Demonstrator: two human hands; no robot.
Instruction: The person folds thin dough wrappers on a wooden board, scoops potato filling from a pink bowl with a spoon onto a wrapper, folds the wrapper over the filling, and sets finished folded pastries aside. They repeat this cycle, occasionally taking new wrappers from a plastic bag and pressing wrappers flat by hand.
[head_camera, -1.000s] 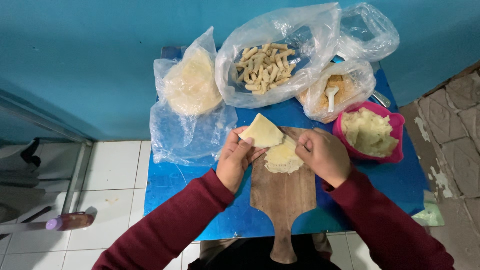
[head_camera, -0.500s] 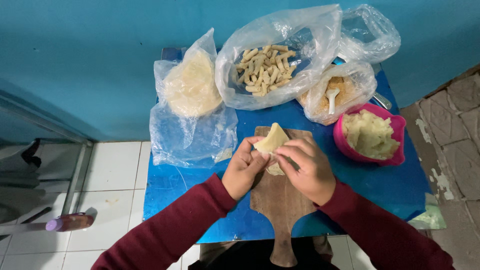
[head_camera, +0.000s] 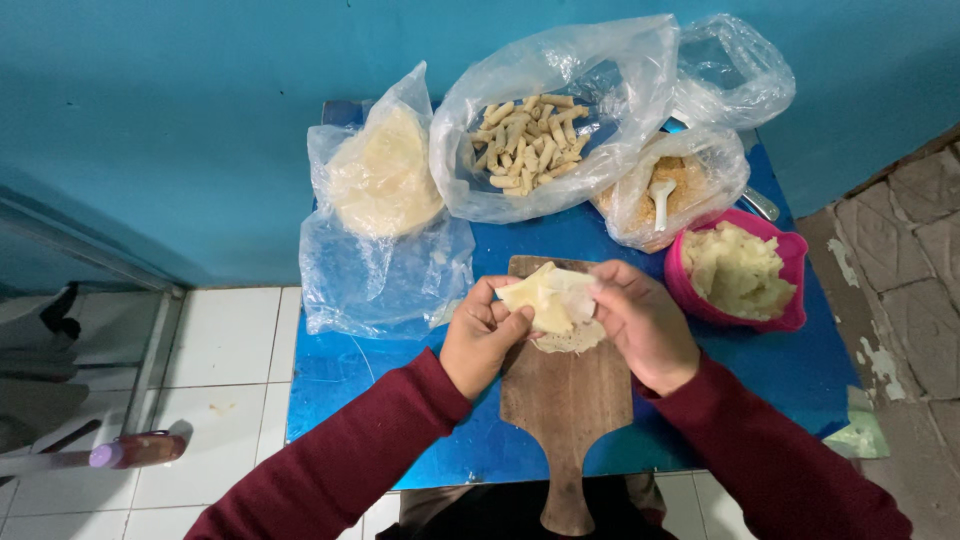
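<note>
A thin pale pastry wrapper (head_camera: 545, 298) is folded over between both my hands, just above a wooden cutting board (head_camera: 565, 400) on the blue table (head_camera: 800, 375). My left hand (head_camera: 483, 335) pinches its left side with thumb and fingers. My right hand (head_camera: 640, 320) grips its right edge. A rough bit of the wrapper hangs below my fingers onto the board. What lies inside the fold is hidden.
A pink bowl of pale mashed filling (head_camera: 740, 272) stands right of the board. Behind are plastic bags: round wrappers (head_camera: 383, 180), finished rolled sticks (head_camera: 525, 140), crumbs with a white spoon (head_camera: 660, 195), and an empty bag (head_camera: 385, 280). White floor tiles lie left.
The wrapper lay open with its corner lifted; both hands then closed in over it, and now hold it folded slightly above the board.
</note>
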